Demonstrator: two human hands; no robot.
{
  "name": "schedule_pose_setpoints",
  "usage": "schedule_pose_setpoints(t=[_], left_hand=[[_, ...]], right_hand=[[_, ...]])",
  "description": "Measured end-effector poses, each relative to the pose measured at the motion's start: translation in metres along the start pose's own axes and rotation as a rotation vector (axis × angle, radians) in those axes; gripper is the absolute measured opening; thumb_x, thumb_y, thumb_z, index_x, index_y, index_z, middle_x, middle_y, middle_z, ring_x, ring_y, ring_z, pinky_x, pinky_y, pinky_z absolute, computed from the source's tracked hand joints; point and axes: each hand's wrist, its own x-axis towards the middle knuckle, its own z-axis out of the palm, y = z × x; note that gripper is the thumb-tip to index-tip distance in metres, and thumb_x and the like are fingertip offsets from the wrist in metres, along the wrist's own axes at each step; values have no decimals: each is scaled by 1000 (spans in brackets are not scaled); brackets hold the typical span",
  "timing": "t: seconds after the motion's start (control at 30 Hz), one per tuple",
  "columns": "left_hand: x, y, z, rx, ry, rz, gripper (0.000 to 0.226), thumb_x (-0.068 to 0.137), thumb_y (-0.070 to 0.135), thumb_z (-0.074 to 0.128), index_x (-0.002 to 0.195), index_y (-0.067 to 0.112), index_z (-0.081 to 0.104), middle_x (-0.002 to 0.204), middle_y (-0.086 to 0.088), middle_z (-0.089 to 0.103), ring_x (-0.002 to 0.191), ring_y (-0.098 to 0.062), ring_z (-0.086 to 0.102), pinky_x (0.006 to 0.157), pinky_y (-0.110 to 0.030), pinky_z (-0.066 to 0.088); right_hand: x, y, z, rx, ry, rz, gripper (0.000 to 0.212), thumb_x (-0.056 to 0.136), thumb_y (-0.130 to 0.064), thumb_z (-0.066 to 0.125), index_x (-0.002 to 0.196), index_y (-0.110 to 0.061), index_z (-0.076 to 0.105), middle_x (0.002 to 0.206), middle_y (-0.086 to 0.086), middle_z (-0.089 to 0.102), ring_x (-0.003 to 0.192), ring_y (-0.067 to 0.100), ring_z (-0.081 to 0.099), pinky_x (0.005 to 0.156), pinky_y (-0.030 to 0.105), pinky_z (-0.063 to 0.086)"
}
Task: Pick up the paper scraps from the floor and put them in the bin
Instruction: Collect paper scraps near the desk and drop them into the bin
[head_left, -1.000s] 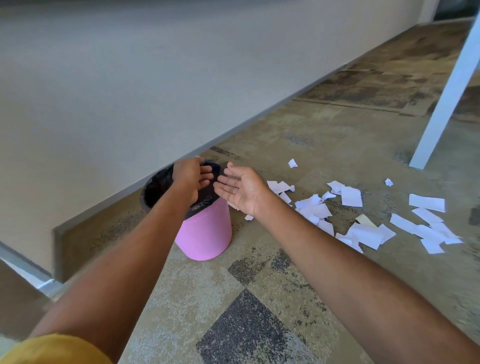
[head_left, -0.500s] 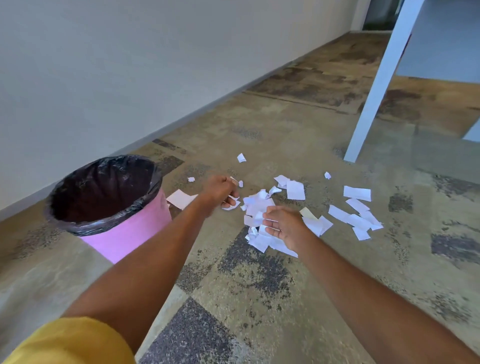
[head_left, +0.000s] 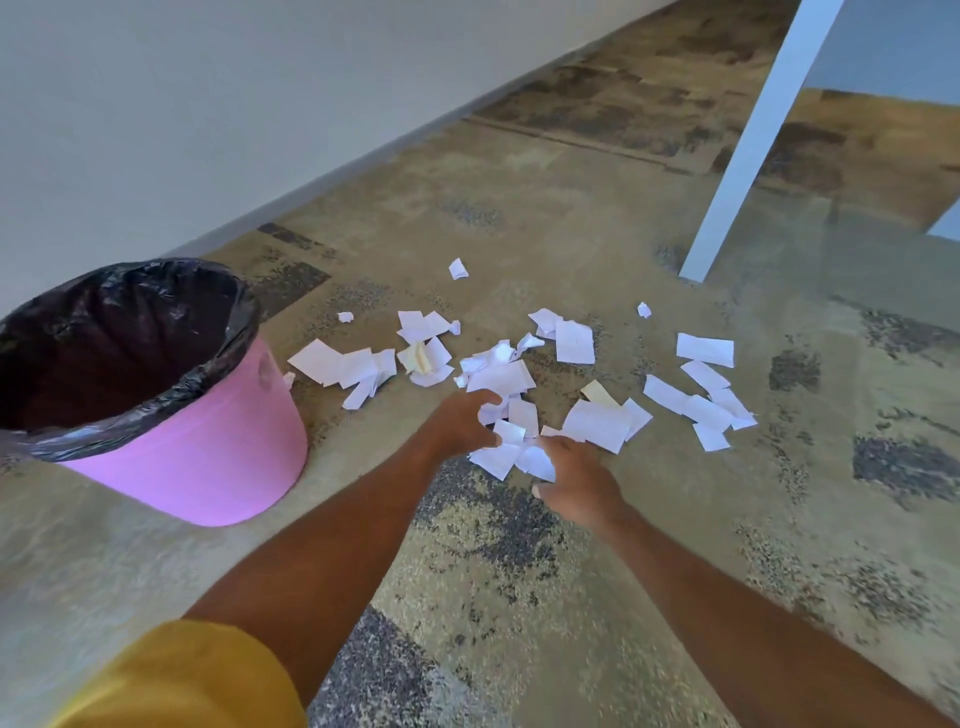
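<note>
Several white paper scraps (head_left: 576, 340) lie scattered over the patterned floor. A pink bin (head_left: 208, 441) lined with a black bag stands at the left, its mouth open. Both hands are down at the near edge of the scatter. My left hand (head_left: 460, 423) curls its fingers around scraps from the left. Opposite it, my right hand (head_left: 576, 480) closes on scraps from the right. A small heap of scraps (head_left: 506, 452) is bunched between the two hands.
A white table leg (head_left: 753, 140) slants down to the floor at the upper right. A pale wall (head_left: 208, 104) with a grey skirting runs behind the bin. More scraps (head_left: 701, 395) lie to the right, and a few (head_left: 343, 366) beside the bin.
Both hands left the bin and dropped to the floor. The left hand slid right toward the right hand, and the two now gather scraps together.
</note>
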Motion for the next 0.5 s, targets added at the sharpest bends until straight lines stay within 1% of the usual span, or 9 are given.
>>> schedule_pose_setpoints(t=[0.07,0.13,0.23,0.3,0.4,0.47,0.5], left_hand=[[3,-3,11,74,-32,29,75,80,23,90,148,17,59,146,-12,59,129,-30,58,99,-33,47],[7,-8,22,121,-49,42,85,72,32,92,149,21,57,145,-11,59,128,-30,58,101,-37,51],[14,-13,36,207,-28,78,92,68,38,94,150,25,54,143,-12,57,131,-32,52,105,-45,51],[13,-12,41,278,-12,89,97,67,47,94,153,30,50,147,-10,50,138,-32,44,108,-50,49],[10,-9,47,395,-30,61,103,66,60,90,155,34,44,149,-7,43,141,-28,38,105,-54,52],[10,-8,49,451,-23,55,102,67,62,88,154,33,43,148,-6,42,141,-28,38,102,-53,54],[11,-7,49,459,-13,58,97,71,59,87,153,32,44,147,-6,43,140,-28,39,101,-53,54]], right_hand=[[2,3,5,-85,28,-17,65,91,-33,73,150,-28,45,149,-2,51,136,27,47,102,42,46],[5,4,6,-111,52,-21,67,90,-35,73,150,-29,44,149,-2,50,138,25,44,103,42,45],[11,6,5,-149,87,-30,58,92,-36,71,145,-26,49,144,-1,53,134,25,46,98,41,48],[13,7,4,-158,100,-44,52,94,-32,67,143,-23,51,139,1,55,131,26,47,94,42,50],[14,10,4,-143,154,-55,49,97,-22,58,145,-17,53,133,4,59,126,29,51,87,43,51],[14,11,2,-106,180,-37,48,98,-19,56,145,-16,52,129,5,62,122,28,53,84,43,52],[14,11,1,-89,184,-30,48,98,-17,56,146,-16,52,128,5,63,121,28,54,83,43,52]])
